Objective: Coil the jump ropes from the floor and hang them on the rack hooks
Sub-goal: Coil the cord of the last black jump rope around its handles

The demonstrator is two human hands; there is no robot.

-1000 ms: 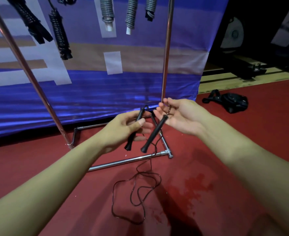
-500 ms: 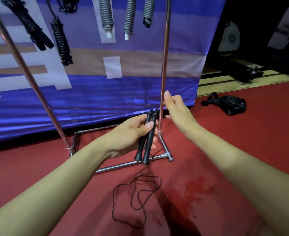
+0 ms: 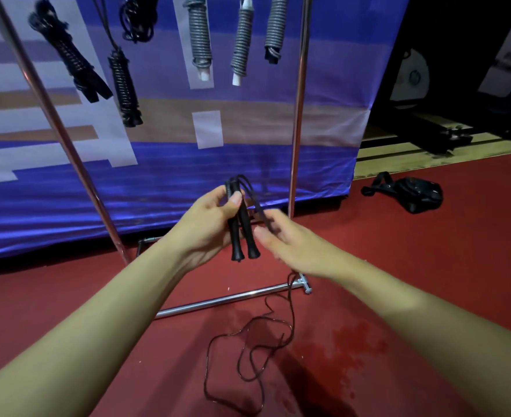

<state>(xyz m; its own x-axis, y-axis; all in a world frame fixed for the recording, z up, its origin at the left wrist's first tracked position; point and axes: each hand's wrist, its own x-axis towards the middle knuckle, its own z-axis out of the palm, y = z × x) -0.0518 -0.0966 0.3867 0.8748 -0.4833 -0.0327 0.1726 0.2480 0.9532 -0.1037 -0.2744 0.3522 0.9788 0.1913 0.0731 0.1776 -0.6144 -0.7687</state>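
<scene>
While the left hand (image 3: 209, 224) grips both black jump-rope handles (image 3: 241, 227) together, thumb pressed across their upper part and fingers curled behind, the handles stand nearly upright with their flared ends pointing down. The right hand (image 3: 290, 242) is just right of them, its fingers curled round the black cord (image 3: 261, 210) that loops out of the handle tops; motion blur hides how tightly it holds. The rest of the cord hangs from under the right hand and lies in loose loops on the red floor (image 3: 428, 281), near the chrome base bar of the rack (image 3: 224, 300). Farther back, coiled black ropes (image 3: 124, 85) and grey ropes (image 3: 200, 34) hang along the rack in front of a blue banner (image 3: 157, 176); a black bag (image 3: 416, 194) lies on the floor to the far right. Half a second ago the right hand was raised by the upright pole, drawing the cord up; it has since come down beside the handles, which the left hand has lifted higher and kept clamped.
</scene>
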